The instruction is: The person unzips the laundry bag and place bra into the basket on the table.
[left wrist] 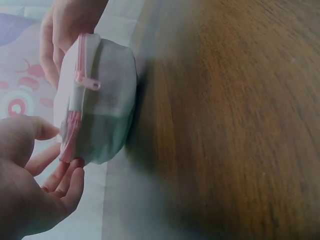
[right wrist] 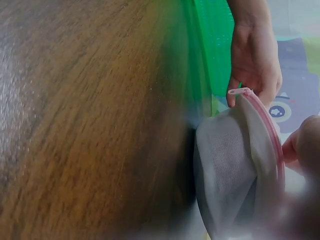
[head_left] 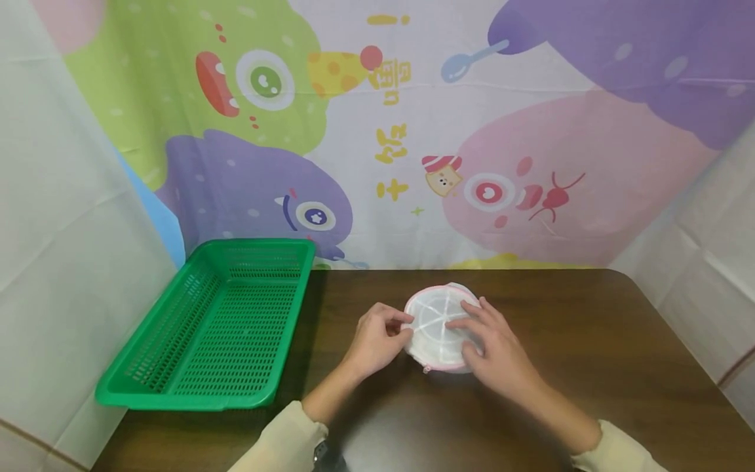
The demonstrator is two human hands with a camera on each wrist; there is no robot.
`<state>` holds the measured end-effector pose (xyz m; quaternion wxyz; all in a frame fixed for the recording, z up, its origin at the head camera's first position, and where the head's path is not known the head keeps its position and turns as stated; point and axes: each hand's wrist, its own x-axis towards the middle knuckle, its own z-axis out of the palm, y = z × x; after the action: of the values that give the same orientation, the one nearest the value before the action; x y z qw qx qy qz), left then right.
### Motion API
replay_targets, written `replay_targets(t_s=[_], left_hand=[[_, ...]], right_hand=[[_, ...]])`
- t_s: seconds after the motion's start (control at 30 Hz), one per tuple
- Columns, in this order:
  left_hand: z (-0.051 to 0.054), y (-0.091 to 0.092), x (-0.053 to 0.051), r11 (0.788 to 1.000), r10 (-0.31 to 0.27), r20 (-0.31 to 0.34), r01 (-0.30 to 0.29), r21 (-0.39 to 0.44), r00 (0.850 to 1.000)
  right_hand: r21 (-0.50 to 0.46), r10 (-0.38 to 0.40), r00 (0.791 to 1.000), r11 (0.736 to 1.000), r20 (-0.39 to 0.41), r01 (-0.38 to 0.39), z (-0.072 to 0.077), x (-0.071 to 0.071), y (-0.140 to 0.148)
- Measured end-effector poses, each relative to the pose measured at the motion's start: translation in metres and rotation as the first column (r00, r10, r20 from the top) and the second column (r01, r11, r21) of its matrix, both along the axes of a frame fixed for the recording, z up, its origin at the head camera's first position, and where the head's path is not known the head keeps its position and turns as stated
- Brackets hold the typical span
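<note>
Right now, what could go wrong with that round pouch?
The pouch might slip, since the left grip seems to pinch only its edge. Its thin mesh side could also snag in the pink zip, which runs along the rim.

Left grip in a pinch, right grip outspread

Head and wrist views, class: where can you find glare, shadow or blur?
Head view: pale glare on the table near the bottom edge; left wrist view: dark shadow beside the pouch, hazy blur along the table's edge; right wrist view: whitish glare at the far left, blur along the green basket.
</note>
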<state>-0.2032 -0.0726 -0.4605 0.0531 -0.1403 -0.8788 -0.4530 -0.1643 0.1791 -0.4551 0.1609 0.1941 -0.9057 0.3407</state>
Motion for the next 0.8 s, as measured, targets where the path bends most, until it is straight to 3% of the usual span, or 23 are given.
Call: replay_targets(t_s=[0.2, 0.37, 0.4, 0.53, 0.6, 0.63, 0.77, 0.8], left_hand=[[0.000, 0.000, 0.001, 1.000, 0.017, 0.025, -0.017, -0.019, 1.000], [-0.002, -0.001, 0.000, 1.000, -0.002, -0.017, 0.002, 0.019, 1.000], [-0.014, -0.003, -0.007, 0.999, -0.016, -0.063, 0.018, 0.040, 0.998], [-0.020, -0.005, -0.010, 0.994, -0.054, -0.122, 0.064, 0.086, 0.991], [-0.033, -0.007, -0.018, 0.992, -0.079, -0.166, 0.094, 0.085, 0.983], [-0.027, -0.006, -0.014, 0.992, -0.084, -0.140, 0.096, 0.081, 0.987], [-0.056, -0.008, -0.032, 0.993, -0.099, -0.146, 0.106, 0.045, 0.984], [-0.055, -0.008, -0.032, 0.994, -0.101, -0.128, 0.107, 0.039, 0.987]], right_hand=[[0.000, -0.005, 1.000, 1.000, 0.010, 0.005, 0.001, 0.000, 0.001], [-0.001, -0.007, 1.000, 1.000, 0.018, 0.007, 0.006, 0.002, 0.000], [-0.001, -0.007, 1.000, 1.000, 0.019, 0.007, 0.007, 0.003, 0.000], [0.000, 0.004, 1.000, 1.000, 0.014, -0.004, 0.011, 0.008, -0.002], [0.008, 0.012, 1.000, 1.000, 0.011, -0.012, 0.011, 0.010, -0.003], [0.015, 0.016, 1.000, 1.000, 0.009, -0.016, 0.011, 0.010, -0.004], [0.046, 0.024, 1.000, 0.999, -0.012, -0.024, 0.007, 0.012, -0.005], [0.051, 0.026, 0.999, 0.998, -0.022, -0.025, 0.006, 0.011, -0.005]])
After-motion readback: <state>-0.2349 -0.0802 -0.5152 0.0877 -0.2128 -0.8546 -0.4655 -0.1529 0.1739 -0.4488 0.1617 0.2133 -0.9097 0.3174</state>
